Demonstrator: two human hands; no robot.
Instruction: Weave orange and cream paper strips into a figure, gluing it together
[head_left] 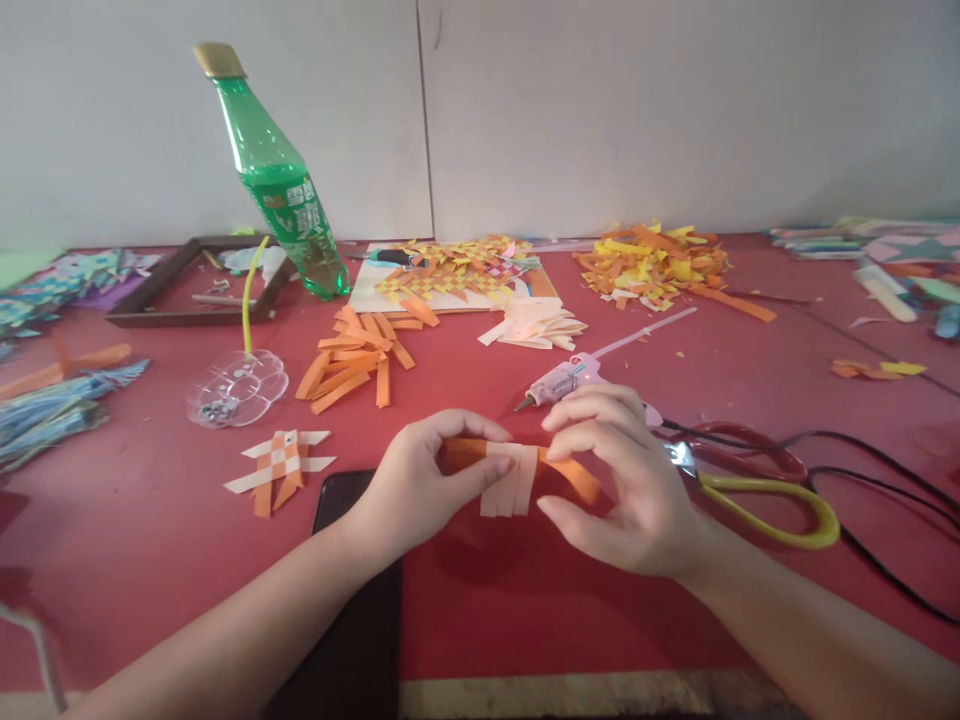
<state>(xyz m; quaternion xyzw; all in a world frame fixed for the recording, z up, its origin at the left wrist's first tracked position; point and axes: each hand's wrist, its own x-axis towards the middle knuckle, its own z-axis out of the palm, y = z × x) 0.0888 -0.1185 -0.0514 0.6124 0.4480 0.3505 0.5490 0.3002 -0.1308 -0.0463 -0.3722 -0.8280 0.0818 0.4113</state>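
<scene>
My left hand (420, 480) pinches the left end of an orange paper strip (574, 476), over which hang several pale peach strips (511, 482). On the right end my right hand (626, 475) has its fingers curled round the same weave. Both hands hover just above the red table (525, 600), near its front edge. A pink glue gun (574, 378) lies right behind my right hand. A small finished orange and white woven piece (279, 462) rests to the left of my left hand.
A black phone (352, 600) lies under my left forearm. Yellow-handled scissors (780, 500) and black cables (885, 500) are at right. Loose orange strips (356, 360), peach strips (536, 325), a green bottle (285, 190), a clear dish (238, 388), a wooden frame (161, 290) and scrap piles (652, 260) lie behind.
</scene>
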